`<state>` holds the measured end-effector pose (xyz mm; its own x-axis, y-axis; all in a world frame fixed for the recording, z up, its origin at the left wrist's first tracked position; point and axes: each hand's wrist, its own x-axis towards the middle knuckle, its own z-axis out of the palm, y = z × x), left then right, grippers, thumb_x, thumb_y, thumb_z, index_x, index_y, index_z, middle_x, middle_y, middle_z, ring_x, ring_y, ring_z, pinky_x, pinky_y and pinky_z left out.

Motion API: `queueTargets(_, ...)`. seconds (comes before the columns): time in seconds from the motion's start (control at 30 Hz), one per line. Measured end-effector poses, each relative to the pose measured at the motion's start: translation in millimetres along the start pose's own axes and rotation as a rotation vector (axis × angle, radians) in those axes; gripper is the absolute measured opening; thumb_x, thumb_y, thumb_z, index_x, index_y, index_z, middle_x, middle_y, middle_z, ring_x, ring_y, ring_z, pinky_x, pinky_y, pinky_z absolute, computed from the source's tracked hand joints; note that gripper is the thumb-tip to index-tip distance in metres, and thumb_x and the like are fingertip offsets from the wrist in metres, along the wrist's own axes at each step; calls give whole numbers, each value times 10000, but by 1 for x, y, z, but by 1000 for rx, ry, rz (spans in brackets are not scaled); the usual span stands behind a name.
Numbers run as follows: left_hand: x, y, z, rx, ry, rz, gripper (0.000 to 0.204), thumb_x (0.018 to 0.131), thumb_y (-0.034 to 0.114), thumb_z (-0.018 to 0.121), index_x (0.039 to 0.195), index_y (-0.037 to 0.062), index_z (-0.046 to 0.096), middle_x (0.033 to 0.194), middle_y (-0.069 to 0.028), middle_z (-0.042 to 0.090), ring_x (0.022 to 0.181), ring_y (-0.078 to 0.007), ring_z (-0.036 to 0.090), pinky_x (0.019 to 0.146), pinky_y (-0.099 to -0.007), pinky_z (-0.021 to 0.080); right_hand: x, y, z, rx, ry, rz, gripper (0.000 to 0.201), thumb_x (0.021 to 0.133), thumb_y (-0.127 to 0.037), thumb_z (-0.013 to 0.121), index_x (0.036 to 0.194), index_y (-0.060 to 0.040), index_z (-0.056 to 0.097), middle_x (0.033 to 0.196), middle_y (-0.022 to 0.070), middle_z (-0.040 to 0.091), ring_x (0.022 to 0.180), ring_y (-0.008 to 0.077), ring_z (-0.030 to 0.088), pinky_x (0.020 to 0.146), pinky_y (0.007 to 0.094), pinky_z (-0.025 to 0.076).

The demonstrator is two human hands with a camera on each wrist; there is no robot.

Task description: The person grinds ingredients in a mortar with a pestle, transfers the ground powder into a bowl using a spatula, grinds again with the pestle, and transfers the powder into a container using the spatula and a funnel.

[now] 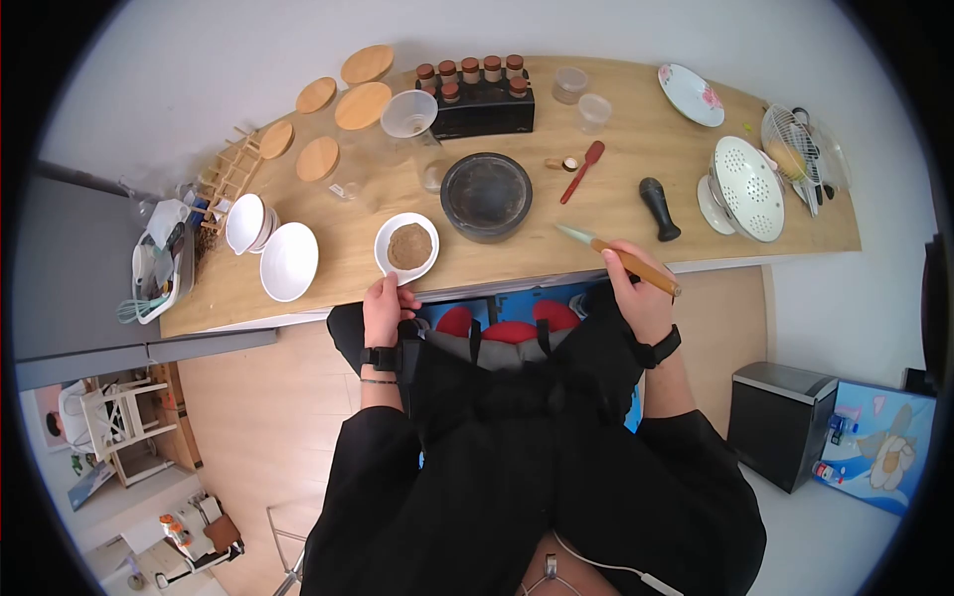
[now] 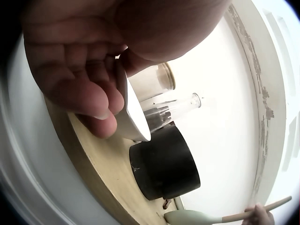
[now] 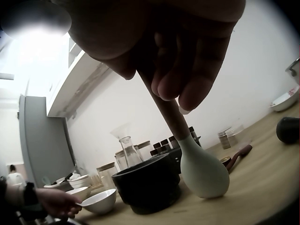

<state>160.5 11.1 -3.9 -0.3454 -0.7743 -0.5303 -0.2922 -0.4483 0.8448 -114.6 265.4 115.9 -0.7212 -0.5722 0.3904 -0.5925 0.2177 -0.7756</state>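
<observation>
At the counter's front edge my left hand (image 1: 386, 310) pinches the short handle of a small white bowl (image 1: 381, 250), which holds brown powder (image 1: 409, 246). In the left wrist view the thumb and fingers meet at the white bowl's edge (image 2: 133, 117). My right hand (image 1: 641, 296) grips the wooden handle of a spoon with a pale green head (image 1: 576, 234). The right wrist view shows the spoon head (image 3: 204, 171) pointing down, close over the counter. Between the hands stands a wide black stone mortar (image 1: 487, 194).
A black pestle (image 1: 659, 209), a red spatula (image 1: 583, 171) and a white colander (image 1: 747, 189) lie to the right. Behind the mortar are a spice rack (image 1: 484, 121) and a funnel (image 1: 409, 114) in a glass vessel. White bowls (image 1: 289, 262) and wooden-lidded jars (image 1: 318, 159) stand left.
</observation>
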Motion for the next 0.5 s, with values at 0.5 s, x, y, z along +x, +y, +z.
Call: queueTargets(0.5, -74, -14, 37, 601, -456, 128, 350, 988, 233, 512, 767, -23, 604, 583, -98, 611, 505, -188, 635, 533, -332, 504, 2, -1, 12, 26, -136, -173, 211, 849, -69, 737, 1043, -23, 667, 948, 140, 710, 829, 288, 690, 722, 322, 542)
